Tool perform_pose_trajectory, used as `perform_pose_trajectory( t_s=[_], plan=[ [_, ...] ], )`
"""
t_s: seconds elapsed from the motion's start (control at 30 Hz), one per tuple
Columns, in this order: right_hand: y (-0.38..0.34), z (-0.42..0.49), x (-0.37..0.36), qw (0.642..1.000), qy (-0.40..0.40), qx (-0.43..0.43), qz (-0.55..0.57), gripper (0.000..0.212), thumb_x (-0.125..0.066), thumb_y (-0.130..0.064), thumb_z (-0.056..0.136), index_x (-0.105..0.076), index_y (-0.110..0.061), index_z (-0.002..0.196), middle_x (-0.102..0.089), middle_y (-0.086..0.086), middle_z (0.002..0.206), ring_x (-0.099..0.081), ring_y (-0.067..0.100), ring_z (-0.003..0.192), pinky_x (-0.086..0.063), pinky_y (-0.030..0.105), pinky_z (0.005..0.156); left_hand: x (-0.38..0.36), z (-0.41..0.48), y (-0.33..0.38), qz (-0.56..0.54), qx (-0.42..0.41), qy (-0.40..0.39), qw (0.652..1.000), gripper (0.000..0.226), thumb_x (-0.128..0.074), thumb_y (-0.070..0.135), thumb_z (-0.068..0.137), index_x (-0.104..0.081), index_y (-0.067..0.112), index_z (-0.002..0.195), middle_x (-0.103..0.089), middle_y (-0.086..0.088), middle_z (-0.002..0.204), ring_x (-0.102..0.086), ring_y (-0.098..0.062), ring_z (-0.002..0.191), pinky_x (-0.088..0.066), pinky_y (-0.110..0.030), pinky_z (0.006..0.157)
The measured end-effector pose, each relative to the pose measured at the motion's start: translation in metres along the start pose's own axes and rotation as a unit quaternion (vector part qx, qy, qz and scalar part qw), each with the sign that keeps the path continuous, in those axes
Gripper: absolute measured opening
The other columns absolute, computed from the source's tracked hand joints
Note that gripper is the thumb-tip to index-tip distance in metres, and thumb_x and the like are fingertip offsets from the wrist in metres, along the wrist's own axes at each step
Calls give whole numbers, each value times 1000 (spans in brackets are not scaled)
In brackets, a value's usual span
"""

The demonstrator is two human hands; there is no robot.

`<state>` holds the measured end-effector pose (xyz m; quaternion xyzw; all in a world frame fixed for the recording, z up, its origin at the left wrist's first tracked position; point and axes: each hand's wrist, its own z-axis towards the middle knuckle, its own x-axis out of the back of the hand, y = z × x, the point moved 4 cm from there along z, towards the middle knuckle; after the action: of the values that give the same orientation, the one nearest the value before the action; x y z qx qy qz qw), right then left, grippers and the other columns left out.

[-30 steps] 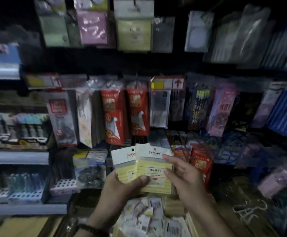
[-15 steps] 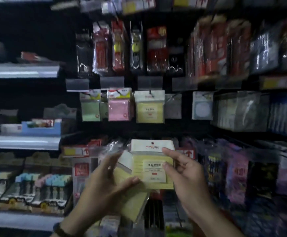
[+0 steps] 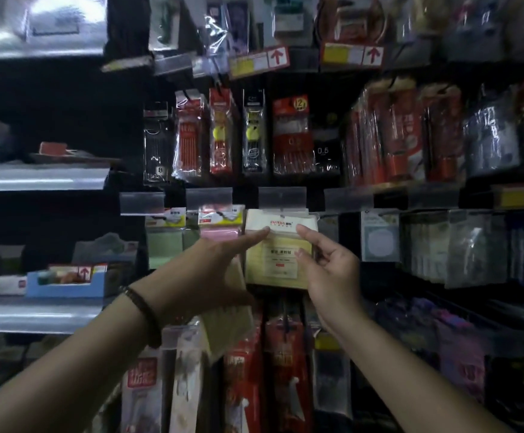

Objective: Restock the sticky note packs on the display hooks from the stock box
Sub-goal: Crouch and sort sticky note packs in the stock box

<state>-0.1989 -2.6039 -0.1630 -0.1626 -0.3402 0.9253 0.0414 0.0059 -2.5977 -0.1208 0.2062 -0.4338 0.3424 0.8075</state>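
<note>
Yellow pack (image 3: 273, 267) in right grip (image 3: 332, 276)

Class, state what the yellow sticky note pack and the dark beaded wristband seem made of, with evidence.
Yellow sticky note pack: matte paper pad with a white card header, apparently sleeved in clear plastic. Dark beaded wristband: small round dull beads, perhaps wood; too dim to confirm.

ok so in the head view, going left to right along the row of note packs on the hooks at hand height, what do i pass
green pack → pink pack → yellow pack → round white pack
</note>
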Motion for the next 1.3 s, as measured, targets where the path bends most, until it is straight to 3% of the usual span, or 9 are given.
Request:
perform_pose_trajectory(
  t_s=[0.13, 0.2, 0.27, 0.33, 0.4, 0.67, 0.87, 1.07, 1.3],
  plan=[
    [9, 21, -5, 1000, 19, 1, 18, 38, -66, 5, 99, -77, -22, 123, -79, -6, 113, -77, 8, 99, -64, 24, 76, 1, 21, -8, 7, -6, -4, 1000, 119, -88, 33, 83, -2, 59, 161, -66, 16, 117, -69, -6, 93, -63, -19, 73],
    [11, 30, -6, 1000, 19, 14, 6, 37, -67, 3, 99, -77, -23, 122, -78, -9, 118, -76, 6, 104, -63, 24, 79, -2, 28, -14, 20, -5, 7, 1000, 124, -90, 36, 81, 2, 59, 161, -65, 9, 139, -69, -12, 109, -64, -25, 82],
    [12, 36, -6, 1000, 16, 21, -4, 36, -66, 4, 99, -76, -22, 123, -77, -12, 120, -73, 2, 108, -62, 20, 80, -4, 34, -17, 21, 0, 9, 1000, 126, -90, 38, 80, 5, 59, 161, -62, 6, 146, -66, -12, 114, -62, -21, 78],
    [14, 41, -6, 1000, 6, 24, -9, 37, -66, 4, 99, -76, -22, 124, -76, -13, 122, -72, 1, 111, -62, 21, 84, -6, 38, -19, 15, 6, 5, 1000, 126, -89, 38, 81, 6, 57, 162, -64, 6, 142, -64, -5, 100, -55, -11, 63],
    [16, 44, -5, 1000, -1, 24, -19, 37, -65, 3, 100, -75, -21, 125, -76, -15, 123, -73, 1, 110, -62, 23, 85, -10, 41, -21, 5, 9, -6, 1000, 126, -88, 36, 82, 7, 55, 162, -66, 5, 138, -62, -2, 88, -57, -12, 61],
    [23, 46, -3, 999, -8, 1, -42, 34, -64, 1, 101, -74, -21, 125, -75, -9, 123, -75, 4, 102, -64, 27, 77, -17, 45, -29, -8, 17, -17, 1000, 125, -90, 39, 78, 1, 58, 162, -60, 2, 150, -68, -20, 122, -67, -37, 84],
    [21, 43, -1, 997, -13, 29, -68, 36, -62, 5, 101, -72, -18, 128, -74, -11, 121, -72, -10, 95, -57, 12, 71, -19, 51, -26, 15, 17, -14, 1000, 126, -91, 41, 78, 2, 60, 161, -63, 1, 141, -71, -18, 108, -68, -36, 80],
    [15, 44, -4, 990, -12, 96, -105, 37, -64, 0, 101, -73, -19, 131, -71, -15, 133, -61, -9, 125, -52, 13, 101, -17, 50, -29, -4, 17, 11, 1000, 131, -90, 43, 77, 12, 67, 156, -59, 0, 150, -68, -22, 123, -67, -40, 87],
    [16, 43, -6, 997, 6, 59, -48, 40, -62, 3, 101, -72, -20, 132, -71, -14, 131, -64, -11, 118, -53, 7, 87, -12, 51, -23, -7, 10, 28, 1000, 129, -92, 40, 77, 6, 66, 157, -57, 11, 151, -64, -15, 121, -65, -36, 87]
  ],
)
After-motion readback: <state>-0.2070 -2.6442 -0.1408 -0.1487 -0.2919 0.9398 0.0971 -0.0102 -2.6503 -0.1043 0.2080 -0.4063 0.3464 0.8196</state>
